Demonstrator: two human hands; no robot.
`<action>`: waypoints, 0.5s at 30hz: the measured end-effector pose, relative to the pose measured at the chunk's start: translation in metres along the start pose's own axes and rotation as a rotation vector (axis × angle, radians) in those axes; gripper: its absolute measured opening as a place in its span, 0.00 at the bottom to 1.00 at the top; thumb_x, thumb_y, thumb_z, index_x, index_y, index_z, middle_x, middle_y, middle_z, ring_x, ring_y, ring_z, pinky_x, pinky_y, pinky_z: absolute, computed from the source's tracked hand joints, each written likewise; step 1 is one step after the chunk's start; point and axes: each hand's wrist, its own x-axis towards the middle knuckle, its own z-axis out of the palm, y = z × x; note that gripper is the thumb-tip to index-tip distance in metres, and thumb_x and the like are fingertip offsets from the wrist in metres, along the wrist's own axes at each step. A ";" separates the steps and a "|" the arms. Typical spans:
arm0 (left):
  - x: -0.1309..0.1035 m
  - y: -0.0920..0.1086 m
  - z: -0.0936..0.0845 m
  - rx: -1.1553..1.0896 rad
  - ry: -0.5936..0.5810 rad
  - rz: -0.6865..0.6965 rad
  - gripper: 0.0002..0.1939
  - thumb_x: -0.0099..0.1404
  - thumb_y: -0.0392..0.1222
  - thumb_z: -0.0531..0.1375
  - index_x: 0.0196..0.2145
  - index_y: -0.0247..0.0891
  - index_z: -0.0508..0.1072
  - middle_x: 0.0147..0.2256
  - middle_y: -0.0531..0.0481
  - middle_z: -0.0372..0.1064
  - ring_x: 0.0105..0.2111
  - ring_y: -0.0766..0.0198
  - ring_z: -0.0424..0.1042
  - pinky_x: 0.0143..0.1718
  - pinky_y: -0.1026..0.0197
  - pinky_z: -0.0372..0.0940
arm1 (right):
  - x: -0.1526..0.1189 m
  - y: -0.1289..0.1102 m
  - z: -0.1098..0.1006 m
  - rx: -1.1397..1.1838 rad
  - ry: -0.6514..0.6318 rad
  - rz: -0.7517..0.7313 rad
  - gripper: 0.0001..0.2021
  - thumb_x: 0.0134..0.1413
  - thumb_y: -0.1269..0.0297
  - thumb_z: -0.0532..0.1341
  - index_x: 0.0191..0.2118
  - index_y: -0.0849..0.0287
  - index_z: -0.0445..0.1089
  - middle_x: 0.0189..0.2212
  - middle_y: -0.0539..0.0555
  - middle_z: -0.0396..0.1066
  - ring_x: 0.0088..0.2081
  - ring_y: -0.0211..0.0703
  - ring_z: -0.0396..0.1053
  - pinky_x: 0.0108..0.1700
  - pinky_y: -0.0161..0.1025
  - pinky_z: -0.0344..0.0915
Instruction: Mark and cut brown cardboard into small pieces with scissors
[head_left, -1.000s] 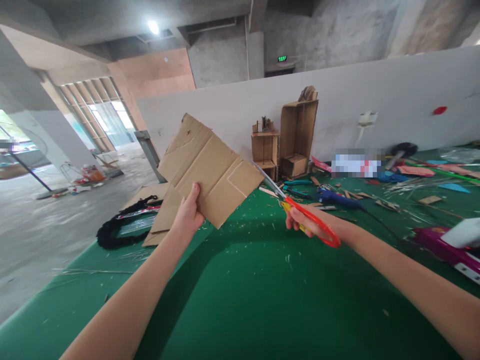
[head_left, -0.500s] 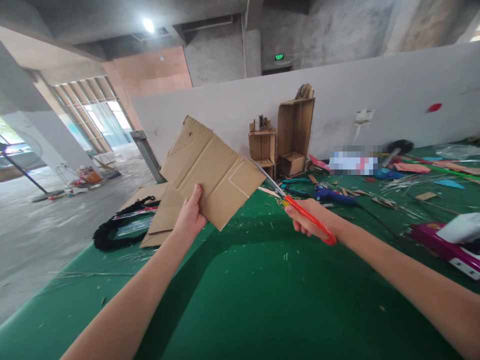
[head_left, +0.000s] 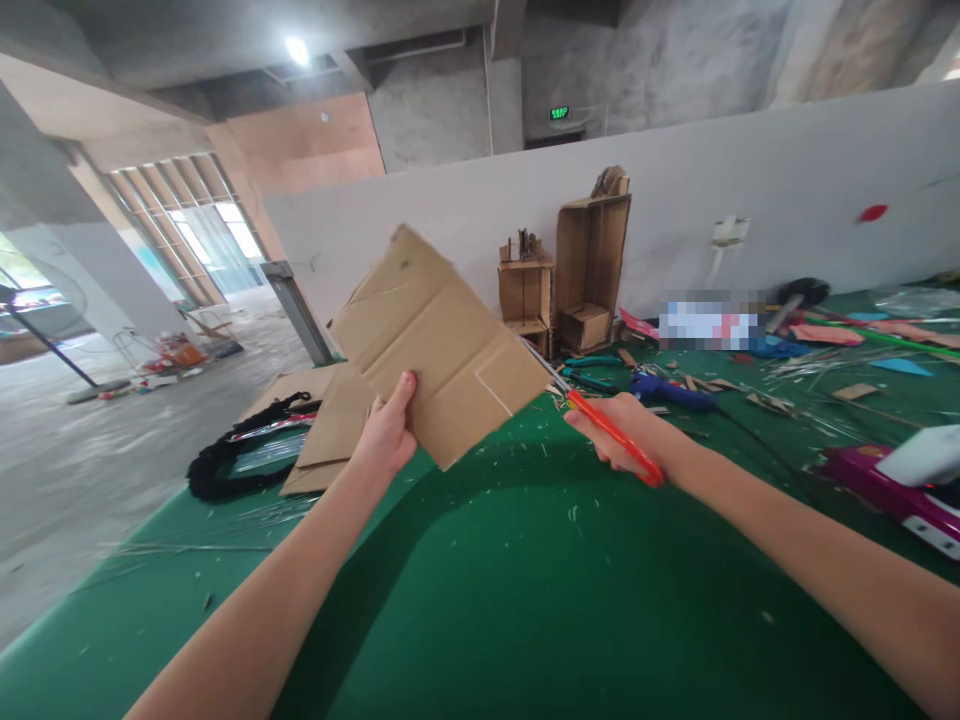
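My left hand (head_left: 391, 425) grips the lower left edge of a creased cardboard sheet (head_left: 442, 350), thumb on its front face. The sheet is tilted above the green table (head_left: 480, 580), and a pale line is drawn near its right corner. In my right hand (head_left: 619, 430) are red-handled scissors (head_left: 611, 435), with the fingers wrapped round the handles. Their blades point up and left and meet the sheet's right corner, partly hidden by it.
Two cardboard box structures (head_left: 592, 260) stand against the white partition. More cardboard (head_left: 322, 430) and a black fuzzy loop (head_left: 206, 475) lie at left. To the right are a blue glue gun (head_left: 675, 392), scraps and a purple power strip (head_left: 892, 490).
The cardboard sheet and my left hand have shifted slightly to the right. My right hand and the scissors have moved a little to the left.
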 end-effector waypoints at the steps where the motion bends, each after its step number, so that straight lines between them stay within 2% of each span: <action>1: -0.001 -0.001 0.001 0.006 -0.001 -0.001 0.10 0.55 0.36 0.65 0.36 0.39 0.73 0.36 0.49 0.76 0.40 0.61 0.74 0.49 0.57 0.66 | 0.000 0.000 0.000 -0.015 0.003 -0.003 0.21 0.56 0.44 0.50 0.28 0.58 0.64 0.12 0.48 0.62 0.12 0.35 0.61 0.14 0.35 0.60; 5: -0.001 -0.005 0.004 0.005 -0.014 0.008 0.09 0.54 0.36 0.65 0.35 0.40 0.73 0.36 0.50 0.76 0.39 0.61 0.74 0.49 0.57 0.66 | 0.001 0.001 0.000 -0.027 0.053 -0.050 0.20 0.57 0.46 0.49 0.32 0.59 0.65 0.19 0.51 0.68 0.18 0.38 0.67 0.18 0.35 0.63; 8: 0.001 -0.005 0.003 0.011 0.008 0.002 0.09 0.54 0.36 0.65 0.35 0.39 0.73 0.37 0.49 0.76 0.39 0.61 0.74 0.49 0.57 0.66 | 0.004 0.007 0.003 0.081 0.060 -0.034 0.22 0.56 0.42 0.50 0.33 0.59 0.64 0.27 0.56 0.71 0.27 0.42 0.72 0.21 0.35 0.67; 12: 0.004 0.004 0.002 -0.013 0.089 0.001 0.09 0.57 0.35 0.62 0.38 0.38 0.72 0.34 0.49 0.76 0.35 0.62 0.75 0.47 0.56 0.67 | 0.009 0.021 0.003 0.286 0.053 0.054 0.28 0.52 0.36 0.47 0.36 0.59 0.63 0.39 0.62 0.71 0.40 0.50 0.70 0.21 0.35 0.69; 15: 0.007 0.013 0.001 -0.025 0.126 -0.036 0.07 0.58 0.30 0.59 0.36 0.35 0.72 0.29 0.49 0.75 0.30 0.63 0.75 0.45 0.57 0.69 | 0.012 0.028 -0.005 0.249 -0.035 0.024 0.29 0.51 0.35 0.46 0.39 0.59 0.64 0.43 0.64 0.69 0.43 0.53 0.68 0.21 0.35 0.67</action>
